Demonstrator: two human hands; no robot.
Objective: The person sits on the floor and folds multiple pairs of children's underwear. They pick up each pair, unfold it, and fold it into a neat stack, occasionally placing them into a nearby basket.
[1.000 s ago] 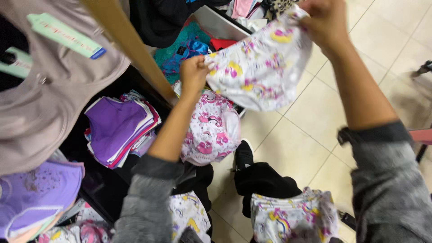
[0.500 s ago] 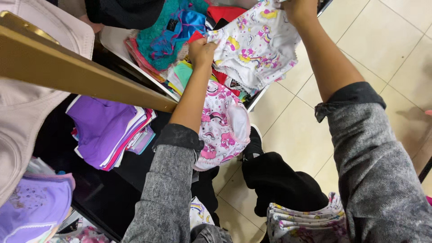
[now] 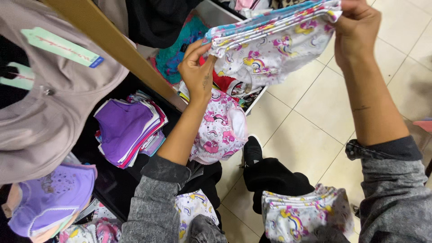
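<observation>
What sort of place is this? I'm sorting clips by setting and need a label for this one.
Probably a clothing shop: a beige garment hangs with a paper tag, folded stacks fill a dark shelf, and both hands, left hand and right hand, fold a patterned white garment over a tiled floor.

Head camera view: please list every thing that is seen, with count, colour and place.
printed cloth: one folded piece, white with rainbow print, held up between both hands
purple stack: one pile, purple on top, dark shelf at left
pink-print pile: one, white and pink, under the left forearm
stack on lap: one, white with rainbows, bottom right
grey garment: one, hanging, far left
wooden bar: one, tan, slanting
tiled floor: beige, right
left hand: grips cloth's left edge
right hand: grips its right edge
</observation>
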